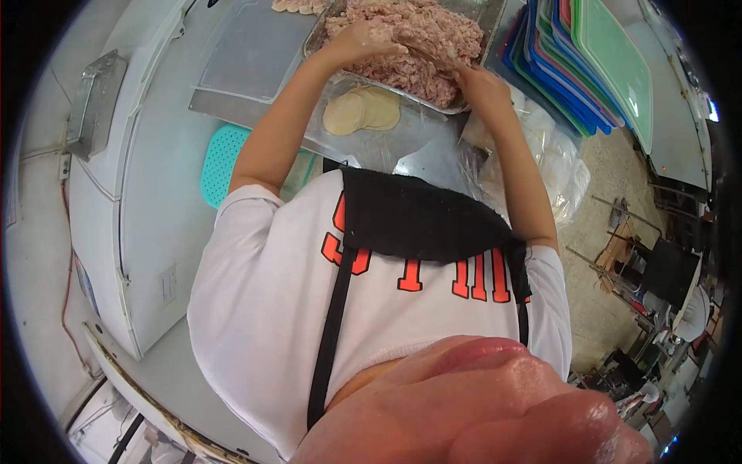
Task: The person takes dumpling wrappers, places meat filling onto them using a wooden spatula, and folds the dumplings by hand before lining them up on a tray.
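A metal tray (318, 37) heaped with pale pink ground meat (433, 27) lies at the top of the head view. My left hand (369, 40) is over the tray's left part, fingers curled and smeared with meat; what they hold is hidden. On the right side, my right hand (483, 89) reaches over the near rim with its fingers closed. From its fingertips a thin, stick-like tool (425, 56) seems to extend toward my left hand; its kind is unclear. Round, flat dough wrappers (362, 110) lie overlapping on the metal surface in front of the tray.
A stack of coloured plastic lids or trays (576, 66) stands right of the meat. Clear plastic bags (545, 162) lie below it. To the left are a translucent sheet (251, 50), a turquoise perforated basket (222, 164) and a white appliance (158, 193). Further right stands a cluttered rack (668, 271).
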`<state>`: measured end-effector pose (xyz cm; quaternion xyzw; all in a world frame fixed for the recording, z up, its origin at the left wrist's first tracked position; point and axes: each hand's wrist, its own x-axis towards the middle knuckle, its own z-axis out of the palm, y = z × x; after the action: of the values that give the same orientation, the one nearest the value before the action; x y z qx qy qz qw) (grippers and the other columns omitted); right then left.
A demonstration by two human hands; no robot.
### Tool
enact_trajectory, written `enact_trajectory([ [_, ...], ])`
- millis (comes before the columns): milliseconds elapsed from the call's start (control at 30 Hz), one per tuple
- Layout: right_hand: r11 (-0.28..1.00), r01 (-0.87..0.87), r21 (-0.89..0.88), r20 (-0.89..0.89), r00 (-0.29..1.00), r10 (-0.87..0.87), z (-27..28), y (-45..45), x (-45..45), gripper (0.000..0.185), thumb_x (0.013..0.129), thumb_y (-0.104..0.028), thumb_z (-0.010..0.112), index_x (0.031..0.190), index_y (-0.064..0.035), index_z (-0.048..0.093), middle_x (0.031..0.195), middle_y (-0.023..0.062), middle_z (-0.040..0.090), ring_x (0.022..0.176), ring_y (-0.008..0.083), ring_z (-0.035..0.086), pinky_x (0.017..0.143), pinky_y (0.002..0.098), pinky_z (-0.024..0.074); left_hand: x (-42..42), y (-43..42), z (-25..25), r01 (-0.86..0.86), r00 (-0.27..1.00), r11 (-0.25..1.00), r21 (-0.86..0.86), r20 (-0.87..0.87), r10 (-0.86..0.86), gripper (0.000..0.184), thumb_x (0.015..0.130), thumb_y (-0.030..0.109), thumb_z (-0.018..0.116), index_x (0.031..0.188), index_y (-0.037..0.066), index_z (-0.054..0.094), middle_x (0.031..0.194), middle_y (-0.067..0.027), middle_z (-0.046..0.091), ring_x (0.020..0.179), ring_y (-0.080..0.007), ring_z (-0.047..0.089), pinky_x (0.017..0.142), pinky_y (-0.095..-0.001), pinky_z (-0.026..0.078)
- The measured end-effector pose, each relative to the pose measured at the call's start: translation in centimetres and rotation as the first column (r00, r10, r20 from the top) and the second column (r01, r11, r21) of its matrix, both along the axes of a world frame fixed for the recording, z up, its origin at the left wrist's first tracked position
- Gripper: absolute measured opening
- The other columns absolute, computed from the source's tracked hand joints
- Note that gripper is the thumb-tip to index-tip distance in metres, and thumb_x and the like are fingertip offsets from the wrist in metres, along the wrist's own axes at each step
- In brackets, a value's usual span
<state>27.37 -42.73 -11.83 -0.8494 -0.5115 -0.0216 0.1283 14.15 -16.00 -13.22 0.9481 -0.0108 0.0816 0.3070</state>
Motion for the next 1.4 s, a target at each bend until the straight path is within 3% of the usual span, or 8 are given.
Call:
enact_trajectory([
  [67,0.997,0.015,-0.069,-0.111,0.994,-0.023,0.1,-1.2,1.4,0.027,0.090,-0.026,0.053,0.112,-0.0142,0.064,0.084,0.0159,0.065,0.079,0.0342,0.062,0.069,0.0420,0.0484,-2.4,-2.2,3.7,-0.271,0.962,0.879,-0.391,-0.089,0.257,0.051,0.073,0.041,0.073,0.103,0.000,0.063,0.104,-0.0154,0.065,0.101,-0.0221,0.059,0.085,-0.0341,0.047],
  [167,0.994,0.108,0.009,-0.376,0.922,-0.097,5.8,-3.1,0.1,0.028,0.089,-0.025,0.055,0.109,-0.0070,0.065,0.092,0.0183,0.067,0.083,0.0341,0.063,0.072,0.0381,0.0482,-3.1,-1.8,4.6,-0.171,0.944,0.958,-0.231,0.241,0.226,0.055,0.075,0.028,0.074,0.121,0.006,0.056,0.118,-0.0103,0.061,0.109,-0.0205,0.055,0.094,-0.0317,0.042],
  [267,0.976,0.080,0.203,-0.639,0.766,0.070,8.3,-3.3,-2.0,0.035,0.092,-0.032,0.057,0.113,-0.0042,0.062,0.072,0.0118,0.061,0.065,0.0219,0.054,0.066,0.0330,0.0448,-3.4,-2.9,8.6,0.064,0.984,0.952,-0.299,0.180,-0.009,0.061,0.073,0.030,0.076,0.123,0.003,0.055,0.126,-0.0135,0.056,0.113,-0.0230,0.054,0.097,-0.0338,0.041],
  [367,0.948,-0.054,0.313,-0.601,0.762,0.242,6.2,-1.0,-4.6,0.033,0.092,-0.028,0.057,0.111,-0.0026,0.063,0.078,0.0110,0.061,0.068,0.0211,0.053,0.066,0.0327,0.0441,-2.9,-2.6,9.4,0.038,0.995,0.985,-0.171,-0.082,-0.052,0.065,0.073,0.034,0.076,0.125,0.002,0.053,0.130,-0.0155,0.052,0.117,-0.0251,0.051,0.099,-0.0351,0.039],
  [633,0.986,-0.053,0.159,-0.115,0.991,0.072,9.8,0.9,-7.2,0.026,0.092,-0.022,0.054,0.109,-0.0049,0.064,0.098,0.0155,0.064,0.087,0.0327,0.062,0.075,0.0352,0.0481,-2.8,0.5,7.0,0.005,0.997,0.995,-0.098,0.079,0.003,0.068,0.072,0.043,0.073,0.121,0.000,0.055,0.124,-0.0219,0.054,0.116,-0.0336,0.051,0.098,-0.0383,0.041],
  [967,0.976,-0.031,0.213,-0.320,0.942,0.100,10.8,6.7,-9.6,0.033,0.094,-0.023,0.052,0.115,0.0011,0.058,0.098,0.0222,0.064,0.090,0.0253,0.064,0.080,0.0309,0.0470,-5.8,5.6,10.5,0.080,0.996,0.963,-0.256,-0.015,-0.087,0.072,0.072,0.031,0.078,0.127,-0.004,0.048,0.127,-0.0198,0.055,0.114,-0.0272,0.054,0.096,-0.0350,0.041],
  [1233,0.962,0.059,0.267,-0.412,0.910,0.058,6.0,8.9,-8.9,0.034,0.095,-0.027,0.053,0.112,0.0023,0.057,0.075,0.0058,0.058,0.068,0.0137,0.051,0.063,0.0286,0.0421,-8.0,16.7,3.2,-0.128,0.992,0.962,-0.240,-0.043,0.121,0.068,0.072,0.033,0.077,0.124,-0.003,0.051,0.118,-0.0146,0.060,0.107,-0.0239,0.058,0.092,-0.0329,0.044],
  [1400,0.905,0.397,0.151,-0.730,0.663,-0.169,4.1,7.7,-8.9,0.031,0.096,-0.027,0.053,0.112,-0.0014,0.061,0.077,-0.0019,0.053,0.072,0.0078,0.047,0.066,0.0232,0.0390,-9.1,27.3,-6.1,-0.436,0.900,0.900,-0.003,0.016,0.436,0.068,0.071,0.034,0.075,0.124,0.000,0.051,0.124,-0.0183,0.055,0.111,-0.0326,0.054,0.094,-0.0368,0.044],
])
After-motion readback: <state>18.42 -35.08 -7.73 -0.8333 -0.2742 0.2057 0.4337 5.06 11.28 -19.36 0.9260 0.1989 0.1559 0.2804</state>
